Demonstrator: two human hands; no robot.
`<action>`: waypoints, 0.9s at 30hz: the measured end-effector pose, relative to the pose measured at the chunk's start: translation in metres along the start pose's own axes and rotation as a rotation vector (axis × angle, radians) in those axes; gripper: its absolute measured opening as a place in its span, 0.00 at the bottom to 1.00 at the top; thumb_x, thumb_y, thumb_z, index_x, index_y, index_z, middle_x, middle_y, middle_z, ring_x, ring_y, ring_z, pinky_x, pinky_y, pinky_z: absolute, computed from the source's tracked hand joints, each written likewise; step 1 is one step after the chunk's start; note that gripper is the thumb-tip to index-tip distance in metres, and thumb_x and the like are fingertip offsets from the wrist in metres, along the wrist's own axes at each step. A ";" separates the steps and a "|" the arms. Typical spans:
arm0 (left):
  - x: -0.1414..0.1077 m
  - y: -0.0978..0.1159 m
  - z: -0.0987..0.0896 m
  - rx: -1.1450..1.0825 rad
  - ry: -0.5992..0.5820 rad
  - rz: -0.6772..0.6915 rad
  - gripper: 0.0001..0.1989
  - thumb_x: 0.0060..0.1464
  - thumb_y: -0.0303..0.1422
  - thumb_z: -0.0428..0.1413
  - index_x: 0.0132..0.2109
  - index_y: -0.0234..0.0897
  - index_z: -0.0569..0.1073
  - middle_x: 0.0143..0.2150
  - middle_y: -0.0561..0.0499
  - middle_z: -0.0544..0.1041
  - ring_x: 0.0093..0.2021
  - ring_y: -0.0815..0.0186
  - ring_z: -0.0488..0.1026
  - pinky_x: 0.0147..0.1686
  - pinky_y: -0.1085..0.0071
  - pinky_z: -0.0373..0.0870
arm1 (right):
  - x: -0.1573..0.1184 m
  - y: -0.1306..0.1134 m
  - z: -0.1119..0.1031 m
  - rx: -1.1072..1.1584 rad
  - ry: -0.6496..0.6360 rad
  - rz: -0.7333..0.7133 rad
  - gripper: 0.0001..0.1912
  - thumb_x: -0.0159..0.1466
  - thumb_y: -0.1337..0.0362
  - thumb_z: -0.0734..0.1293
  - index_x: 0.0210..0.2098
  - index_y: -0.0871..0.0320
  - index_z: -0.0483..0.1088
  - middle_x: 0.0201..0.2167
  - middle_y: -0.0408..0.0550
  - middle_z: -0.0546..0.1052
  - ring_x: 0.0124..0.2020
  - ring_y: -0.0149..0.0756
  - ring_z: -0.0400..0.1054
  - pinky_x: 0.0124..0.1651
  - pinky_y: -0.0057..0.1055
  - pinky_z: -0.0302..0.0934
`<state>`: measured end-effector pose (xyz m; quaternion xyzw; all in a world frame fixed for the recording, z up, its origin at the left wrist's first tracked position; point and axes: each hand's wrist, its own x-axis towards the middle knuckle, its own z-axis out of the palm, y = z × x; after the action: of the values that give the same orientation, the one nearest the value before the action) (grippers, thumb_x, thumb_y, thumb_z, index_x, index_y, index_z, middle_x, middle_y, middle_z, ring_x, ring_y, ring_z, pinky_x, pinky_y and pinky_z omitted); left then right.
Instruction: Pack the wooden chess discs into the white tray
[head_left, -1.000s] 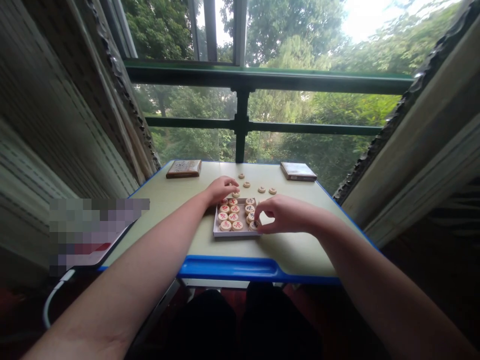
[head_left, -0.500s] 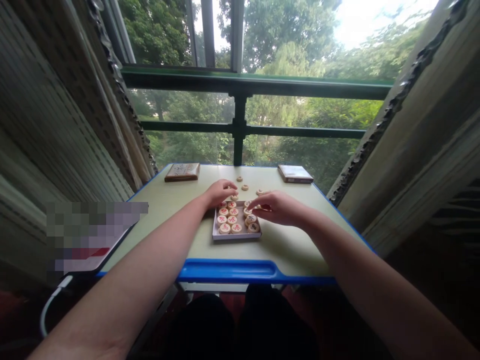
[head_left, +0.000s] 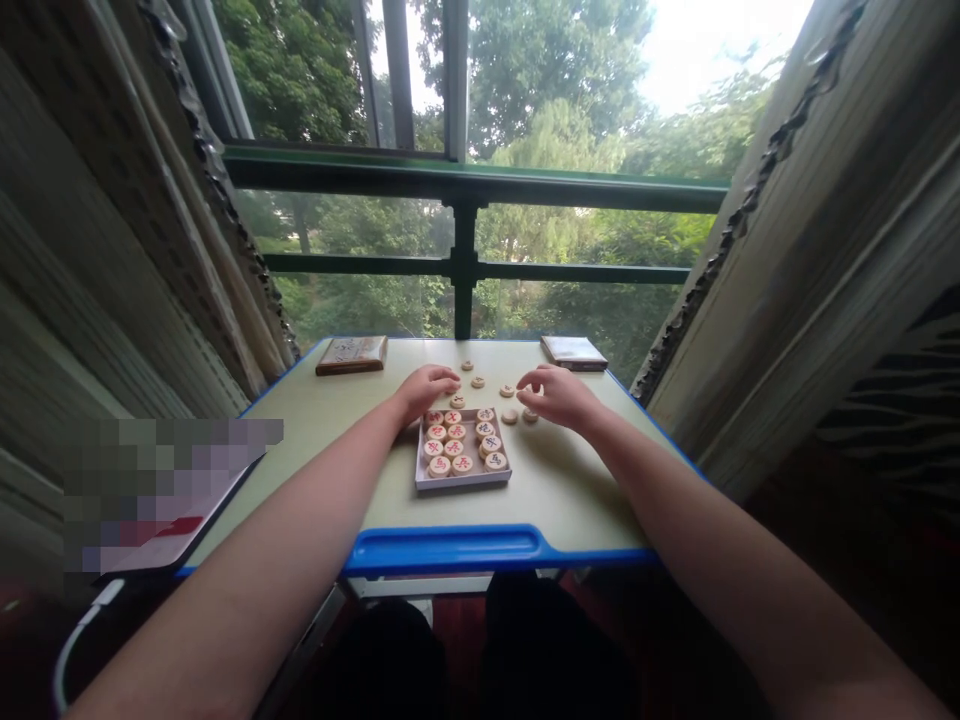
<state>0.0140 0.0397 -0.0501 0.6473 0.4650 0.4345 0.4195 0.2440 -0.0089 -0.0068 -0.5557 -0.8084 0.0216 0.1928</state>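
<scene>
A shallow white box (head_left: 463, 481) on the table holds several round wooden Chinese chess pieces, red-marked on its left side and black-marked on its right. Behind the box's far left corner rests my left hand (head_left: 426, 388), fingers loosely bent and apart, beside a chess piece (head_left: 457, 402). My right hand (head_left: 561, 393) is beyond the box's far right corner. Its thumb and fingers are spread and point down over loose pieces, partly hiding them. A blank-topped piece (head_left: 509, 416) lies just right of the box, with another chess piece (head_left: 507, 391) behind it.
Two more pieces lie farther back, one being a small disc (head_left: 467, 365). A brown flat case (head_left: 352, 355) sits at the table's far left, and a pale flat case (head_left: 574, 352) at the far right. The table (head_left: 375, 490) has a blue edge with a tray groove.
My right hand has moved from above the box's black-marked pieces to the loose pieces beyond its right side. My left hand stays near the far left corner. The view has shifted slightly.
</scene>
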 end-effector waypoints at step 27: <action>-0.002 0.006 -0.002 -0.049 -0.016 -0.012 0.13 0.35 0.37 0.56 0.30 0.34 0.74 0.37 0.46 0.76 0.43 0.60 0.69 0.46 0.65 0.62 | -0.040 -0.062 0.007 0.084 -0.050 -0.585 0.14 0.61 0.59 0.61 0.25 0.57 0.74 0.33 0.50 0.68 0.37 0.37 0.55 0.44 0.39 0.52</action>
<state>0.0131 0.0364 -0.0448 0.6376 0.4545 0.4380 0.4417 0.1987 -0.0679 -0.0095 -0.2900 -0.9372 0.0124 0.1936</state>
